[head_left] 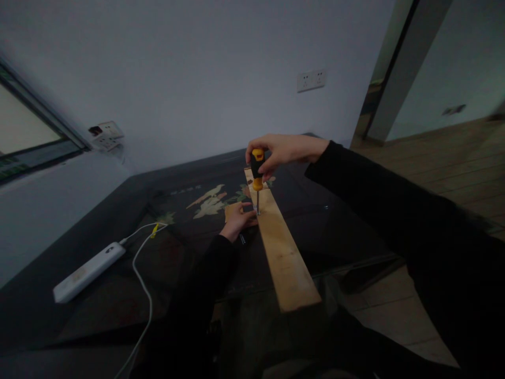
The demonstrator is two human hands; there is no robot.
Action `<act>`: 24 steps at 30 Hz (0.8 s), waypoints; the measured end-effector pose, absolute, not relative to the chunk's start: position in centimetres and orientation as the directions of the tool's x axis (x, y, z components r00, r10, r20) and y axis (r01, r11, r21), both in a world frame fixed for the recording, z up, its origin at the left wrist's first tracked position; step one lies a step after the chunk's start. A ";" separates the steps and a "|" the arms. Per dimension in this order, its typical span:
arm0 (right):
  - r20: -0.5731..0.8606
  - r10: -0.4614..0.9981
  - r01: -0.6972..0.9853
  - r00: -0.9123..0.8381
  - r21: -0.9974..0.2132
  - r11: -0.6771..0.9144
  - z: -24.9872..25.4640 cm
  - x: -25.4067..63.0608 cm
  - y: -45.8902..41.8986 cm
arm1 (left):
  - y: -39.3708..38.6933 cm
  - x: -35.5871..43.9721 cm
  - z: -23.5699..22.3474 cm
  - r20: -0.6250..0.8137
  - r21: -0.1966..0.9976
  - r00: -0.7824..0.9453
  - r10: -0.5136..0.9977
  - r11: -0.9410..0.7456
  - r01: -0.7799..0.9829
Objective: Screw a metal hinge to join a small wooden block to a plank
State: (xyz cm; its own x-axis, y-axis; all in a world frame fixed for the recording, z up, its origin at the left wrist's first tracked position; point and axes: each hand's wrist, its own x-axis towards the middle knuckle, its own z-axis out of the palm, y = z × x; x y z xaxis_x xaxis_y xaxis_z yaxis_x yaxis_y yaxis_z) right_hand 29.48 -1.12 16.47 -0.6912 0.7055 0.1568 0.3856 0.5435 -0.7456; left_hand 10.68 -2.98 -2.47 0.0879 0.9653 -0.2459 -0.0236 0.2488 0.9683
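Observation:
My right hand is closed around the black and yellow handle of a screwdriver, held upright. Its shaft points straight down, and the tip meets a small metal piece at the left edge of a long wooden plank. Beside that edge, my left hand is closed on a small wooden block, with thumb and fingertips close to the metal piece. The fingers partly cover the block. The plank lies on a dark table, its near end sticking out past the table's front edge.
A white power strip lies on the table at the left, with a white cable running toward me. Close to my left hand is a small shiny item. A wall with sockets stands behind the table.

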 end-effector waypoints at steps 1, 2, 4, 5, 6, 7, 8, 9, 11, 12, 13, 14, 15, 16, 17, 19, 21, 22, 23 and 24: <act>0.159 0.706 0.393 -0.690 -0.736 0.550 16.5 29.5 -1.1 | -3.0 10.7 -2.4 -0.247 0.968 0.085 0.965 0.250 -0.023; 0.166 0.715 0.411 -0.679 -0.721 0.559 16.4 29.5 -1.1 | -3.0 10.7 -2.4 -0.249 0.968 0.082 0.965 0.251 -0.023; 0.196 0.746 0.473 -0.637 -0.664 0.578 16.3 29.4 -1.1 | -3.0 10.6 -2.4 -0.251 0.967 0.077 0.965 0.254 -0.024; 0.221 0.763 0.513 -0.607 -0.624 0.589 16.2 29.2 -1.2 | -3.0 10.6 -2.4 -0.249 0.967 0.078 0.965 0.252 -0.024; 0.256 0.778 0.553 -0.574 -0.580 0.599 16.1 29.1 -1.2 | -3.0 10.6 -2.4 -0.246 0.968 0.080 0.966 0.248 -0.026; 0.292 0.788 0.589 -0.542 -0.537 0.604 16.0 28.9 -1.2 | -2.9 10.6 -2.5 -0.242 0.969 0.082 0.967 0.245 -0.029; 0.326 0.793 0.618 -0.514 -0.501 0.606 15.8 28.8 -1.2 | -2.9 10.6 -2.5 -0.239 0.970 0.083 0.968 0.242 -0.032; 0.355 0.795 0.636 -0.492 -0.477 0.607 15.7 28.7 -1.3 | -2.9 10.6 -2.5 -0.238 0.970 0.082 0.968 0.241 -0.034; 0.383 0.792 0.634 -0.476 -0.474 0.611 15.5 28.5 -1.4 | -2.9 10.7 -2.5 -0.241 0.970 0.077 0.968 0.243 -0.029; 0.382 0.787 0.613 -0.484 -0.494 0.617 15.4 28.4 -1.4 | -3.0 10.7 -2.4 -0.243 0.969 0.074 0.967 0.245 -0.023; 0.372 0.782 0.581 -0.501 -0.525 0.622 15.4 28.4 -1.5 | -3.0 10.7 -2.4 -0.246 0.969 0.073 0.966 0.248 -0.017; 0.353 0.777 0.543 -0.522 -0.564 0.622 15.4 28.4 -1.5 | -3.0 10.8 -2.4 -0.248 0.968 0.073 0.966 0.250 -0.013; 0.330 0.773 0.506 -0.542 -0.606 0.614 15.5 28.4 -1.6 | -3.0 10.7 -2.4 -0.248 0.968 0.074 0.966 0.249 -0.011; 0.302 0.771 0.473 -0.560 -0.648 0.597 15.5 28.5 -1.6 | -3.0 10.7 -2.4 -0.245 0.969 0.076 0.967 0.246 -0.011; 0.271 0.770 0.445 -0.577 -0.686 0.575 15.6 28.6 -1.6 | -3.0 10.7 -2.5 -0.241 0.970 0.078 0.967 0.242 -0.012; 0.210 0.763 0.404 -0.612 -0.746 0.529 15.8 29.0 -1.5 | -3.0 10.6 -2.6 -0.231 0.972 0.082 0.970 0.233 -0.017; 0.160 0.740 0.379 -0.653 -0.777 0.503 16.0 29.4 -1.5 | -2.9 10.6 -2.7 -0.232 0.972 0.080 0.970 0.234 -0.024; 0.147 0.728 0.375 -0.669 -0.779 0.502 16.1 29.5 -1.4 | -2.9 10.6 -2.6 -0.237 0.970 0.079 0.968 0.240 -0.028; 0.145 0.723 0.380 -0.676 -0.772 0.510 16.1 29.6 -1.4 | -3.0 10.6 -2.6 -0.242 0.969 0.079 0.967 0.245 -0.033; 0.149 0.724 0.395 -0.673 -0.756 0.523 16.1 29.6 -1.4 | -3.0 10.6 -2.5 -0.247 0.967 0.080 0.966 0.251 -0.037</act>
